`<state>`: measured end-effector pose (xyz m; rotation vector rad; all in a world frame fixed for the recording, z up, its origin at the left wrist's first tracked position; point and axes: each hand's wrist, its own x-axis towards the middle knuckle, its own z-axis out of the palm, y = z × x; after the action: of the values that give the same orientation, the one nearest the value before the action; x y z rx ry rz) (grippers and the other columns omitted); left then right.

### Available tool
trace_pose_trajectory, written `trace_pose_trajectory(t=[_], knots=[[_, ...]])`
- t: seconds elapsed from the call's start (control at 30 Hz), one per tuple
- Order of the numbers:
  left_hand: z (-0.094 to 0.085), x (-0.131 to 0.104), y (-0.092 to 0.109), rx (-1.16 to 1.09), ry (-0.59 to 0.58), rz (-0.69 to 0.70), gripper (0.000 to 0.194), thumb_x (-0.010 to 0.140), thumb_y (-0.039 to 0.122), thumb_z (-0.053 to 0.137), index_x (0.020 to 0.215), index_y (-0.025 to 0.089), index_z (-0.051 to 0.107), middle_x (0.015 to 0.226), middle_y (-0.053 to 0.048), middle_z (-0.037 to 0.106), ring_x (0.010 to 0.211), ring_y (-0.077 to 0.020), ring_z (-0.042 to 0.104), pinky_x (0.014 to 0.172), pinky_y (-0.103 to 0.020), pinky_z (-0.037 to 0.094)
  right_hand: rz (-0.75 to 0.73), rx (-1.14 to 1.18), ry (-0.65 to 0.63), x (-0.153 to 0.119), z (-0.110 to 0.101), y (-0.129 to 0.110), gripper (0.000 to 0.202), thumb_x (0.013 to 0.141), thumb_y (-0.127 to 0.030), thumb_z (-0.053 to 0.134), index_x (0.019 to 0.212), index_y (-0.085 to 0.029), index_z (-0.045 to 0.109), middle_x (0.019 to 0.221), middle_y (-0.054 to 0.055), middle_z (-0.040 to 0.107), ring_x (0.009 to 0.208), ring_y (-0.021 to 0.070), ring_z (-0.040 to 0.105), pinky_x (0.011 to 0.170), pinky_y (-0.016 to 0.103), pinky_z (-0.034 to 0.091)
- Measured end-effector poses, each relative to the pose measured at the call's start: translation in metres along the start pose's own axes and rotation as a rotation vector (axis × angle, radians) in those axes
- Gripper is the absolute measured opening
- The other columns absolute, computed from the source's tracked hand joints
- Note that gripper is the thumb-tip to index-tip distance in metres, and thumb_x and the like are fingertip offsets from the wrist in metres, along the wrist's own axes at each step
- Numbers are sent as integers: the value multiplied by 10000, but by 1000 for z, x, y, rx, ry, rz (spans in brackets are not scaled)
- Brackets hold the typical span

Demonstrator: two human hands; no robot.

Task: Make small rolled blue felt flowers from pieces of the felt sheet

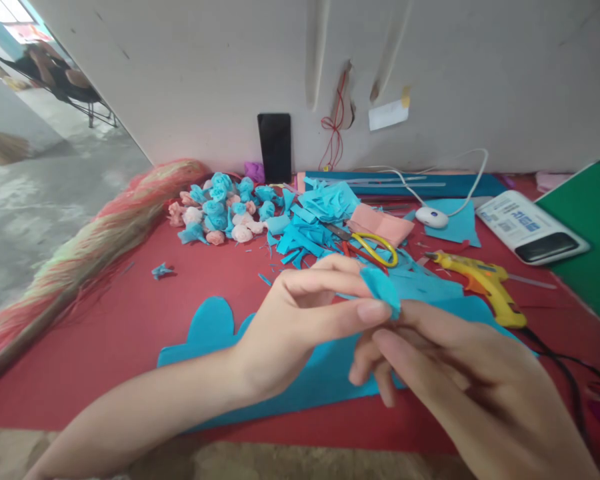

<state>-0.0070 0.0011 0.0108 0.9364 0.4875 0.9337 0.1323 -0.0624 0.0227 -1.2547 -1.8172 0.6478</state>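
Between the thumb and fingers of my left hand [285,327] is a small curled piece of blue crepe paper [383,290]. My right hand [460,367] pinches the lower end of the same piece, its thumb and forefinger closed and the other fingers curled below. Exactly where the right fingertips grip is partly hidden. Beneath both hands lies a large blue sheet [310,380] with a rounded, scalloped edge. Just beyond them are a heap of cut blue crepe paper strips [330,203] and scissors with yellow handles [380,250].
Pink, white and blue paper flowers [220,210] are piled at back left; a small blue scrap [163,270] lies nearer. At right are a yellow glue gun [485,280], a white device [530,227] and a green board [590,233]. A phone [275,147] leans on the wall.
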Motion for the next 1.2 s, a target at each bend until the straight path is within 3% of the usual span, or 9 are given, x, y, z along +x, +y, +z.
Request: trace_pose_trajectory(t=[0.23, 0.37, 0.53, 0.67, 0.83, 1.03, 1.2], knots=[[2, -2, 1, 39, 19, -37, 119, 593, 245, 747, 558, 192, 647, 683, 48, 513, 649, -85, 556, 802, -236, 463, 52, -28, 153, -1, 13, 2, 242, 850, -433, 508, 774, -270, 670, 579, 23, 593, 528, 194, 619, 380, 235, 519], [3, -2, 1, 63, 55, -37, 97, 585, 225, 742, 550, 198, 656, 689, 36, 526, 698, -122, 577, 849, -284, 456, 43, -23, 180, 3, 21, -2, 281, 846, -476, 500, 786, -267, 679, 539, 24, 572, 522, 199, 614, 382, 245, 523], [2, -2, 0, 23, 25, 4, 86, 593, 162, 721, 550, 198, 656, 655, 43, 519, 719, -93, 546, 863, -232, 432, 42, -31, 168, 1, 15, -2, 237, 865, -406, 497, 800, -254, 667, 568, 18, 600, 517, 183, 617, 397, 234, 528], [4, -3, 2, 31, 46, -14, 75, 607, 167, 720, 569, 194, 662, 673, 38, 539, 755, -109, 571, 783, -227, 464, -2, -40, 87, -7, 6, 2, 190, 896, -251, 461, 812, -268, 630, 657, -36, 646, 539, 107, 620, 473, 153, 536], [3, -5, 5, 21, -22, -16, 76, 619, 214, 744, 576, 207, 681, 699, 24, 566, 762, -119, 598, 644, -199, 492, 3, -67, 52, -12, 3, 7, 157, 909, -298, 475, 961, -292, 623, 723, -61, 660, 587, 76, 629, 546, 107, 542], [0, -7, 5, 18, -24, -48, 72, 643, 195, 728, 583, 224, 702, 726, 56, 535, 541, -40, 553, 656, -223, 499, 11, 79, 42, -1, 7, 1, 194, 922, -216, 452, 856, -284, 621, 653, -79, 630, 560, 62, 616, 549, 102, 528], [-1, -5, 5, 14, -6, -62, 47, 610, 195, 753, 589, 216, 716, 713, 32, 539, 531, -46, 540, 524, -173, 494, -17, 108, -4, -2, 5, 5, 223, 928, -218, 449, 1063, -272, 618, 716, -54, 652, 556, 62, 612, 546, 110, 530]])
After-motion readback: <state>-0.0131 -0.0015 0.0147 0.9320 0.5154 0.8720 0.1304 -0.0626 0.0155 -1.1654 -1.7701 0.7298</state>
